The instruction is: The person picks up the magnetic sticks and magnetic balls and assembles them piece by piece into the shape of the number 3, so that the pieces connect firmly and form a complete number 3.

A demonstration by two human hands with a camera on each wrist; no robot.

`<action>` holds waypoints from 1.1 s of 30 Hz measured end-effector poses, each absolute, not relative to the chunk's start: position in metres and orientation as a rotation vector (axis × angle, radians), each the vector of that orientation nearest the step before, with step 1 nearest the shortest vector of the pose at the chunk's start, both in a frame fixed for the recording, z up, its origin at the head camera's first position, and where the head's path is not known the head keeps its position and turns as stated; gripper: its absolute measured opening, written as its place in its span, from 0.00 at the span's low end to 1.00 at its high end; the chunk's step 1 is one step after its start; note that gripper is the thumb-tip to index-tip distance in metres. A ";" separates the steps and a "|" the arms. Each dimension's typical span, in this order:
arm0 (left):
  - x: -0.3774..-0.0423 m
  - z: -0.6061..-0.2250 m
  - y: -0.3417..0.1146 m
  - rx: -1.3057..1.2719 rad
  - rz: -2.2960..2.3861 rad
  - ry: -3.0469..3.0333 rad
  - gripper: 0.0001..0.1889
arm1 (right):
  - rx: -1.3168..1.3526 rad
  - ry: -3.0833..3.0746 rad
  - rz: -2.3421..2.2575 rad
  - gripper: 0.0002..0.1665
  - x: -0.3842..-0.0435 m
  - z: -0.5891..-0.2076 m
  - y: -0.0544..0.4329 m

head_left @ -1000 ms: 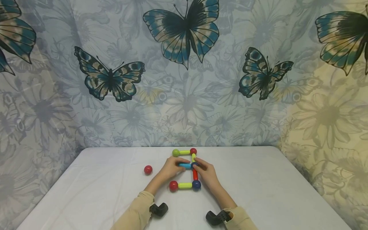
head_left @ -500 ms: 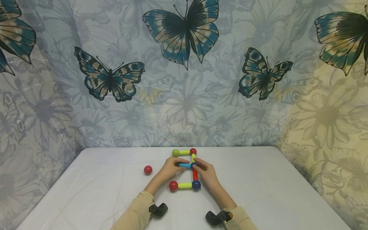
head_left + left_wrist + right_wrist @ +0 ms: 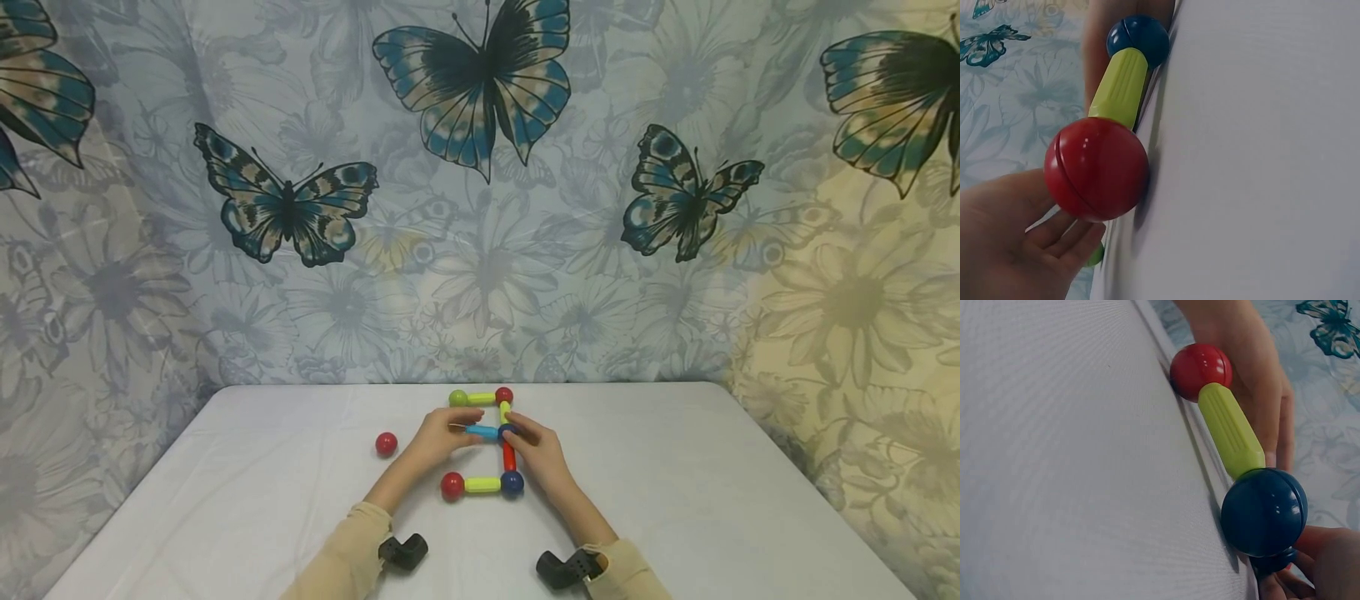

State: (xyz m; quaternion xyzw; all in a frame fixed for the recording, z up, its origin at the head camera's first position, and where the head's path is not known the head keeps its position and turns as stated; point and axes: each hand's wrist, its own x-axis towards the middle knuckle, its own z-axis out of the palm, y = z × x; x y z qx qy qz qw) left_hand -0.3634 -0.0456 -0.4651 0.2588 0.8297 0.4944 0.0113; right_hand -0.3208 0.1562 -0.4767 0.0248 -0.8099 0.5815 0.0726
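Note:
A flat figure of magnetic balls and rods lies on the white table (image 3: 675, 483). From its middle blue ball (image 3: 507, 432) a light-blue rod (image 3: 482, 432) points left. My left hand (image 3: 431, 437) surrounds that rod's free end, thumb and fingers spread apart; in the left wrist view its fingers are partly behind the near red ball (image 3: 1097, 169). With thumb and fingers, my right hand (image 3: 546, 457) holds the middle blue ball. A red rod (image 3: 510, 456) links this ball to the near blue ball (image 3: 512, 483), and a yellow-green rod (image 3: 482, 484) runs on to the near red ball.
At the figure's far side, a green ball (image 3: 458, 398), a yellow-green rod (image 3: 482, 399) and a red ball (image 3: 504, 395) form a row. One loose red ball (image 3: 386, 444) lies left of my left hand. Behind the table hangs a butterfly-print cloth (image 3: 487, 275).
My left hand has loosened its pinch on the light-blue rod, its fingers spreading as it shifts slightly left. The right hand and the figure stay where they were.

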 end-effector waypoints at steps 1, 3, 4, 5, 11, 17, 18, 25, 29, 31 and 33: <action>-0.362 -0.464 -0.048 0.805 1.547 2.589 0.22 | 0.072 -2.430 1.751 0.23 -0.321 -0.477 0.156; -0.360 -0.460 -0.052 0.786 1.555 2.584 0.23 | 0.081 -2.428 1.743 0.23 -0.321 -0.477 0.156; -0.358 -0.458 -0.054 0.780 1.558 2.582 0.24 | 0.086 -2.425 1.741 0.24 -0.321 -0.477 0.156; -0.357 -0.456 -0.056 0.769 1.561 2.578 0.24 | 0.085 -2.424 1.743 0.24 -0.321 -0.478 0.156; -0.351 -0.446 -0.072 0.739 1.559 2.594 0.25 | 0.074 -2.433 1.730 0.24 -0.320 -0.477 0.156; -0.353 -0.441 -0.092 0.734 1.540 2.605 0.26 | 0.049 -2.433 1.741 0.23 -0.320 -0.477 0.156; -0.354 -0.441 -0.096 0.735 1.528 2.601 0.26 | 0.048 -2.431 1.746 0.24 -0.320 -0.477 0.156; -0.362 -0.436 -0.126 0.828 1.423 2.559 0.27 | 0.049 -2.423 1.760 0.24 -0.321 -0.477 0.156; -0.366 -0.437 -0.143 0.865 1.363 2.512 0.28 | 0.059 -2.420 1.761 0.23 -0.321 -0.477 0.156; -0.367 -0.438 -0.150 0.866 1.326 2.497 0.28 | 0.064 -2.419 1.762 0.24 -0.321 -0.477 0.156; -0.368 -0.439 -0.157 0.865 1.291 2.489 0.29 | 0.064 -2.418 1.765 0.24 -0.321 -0.477 0.156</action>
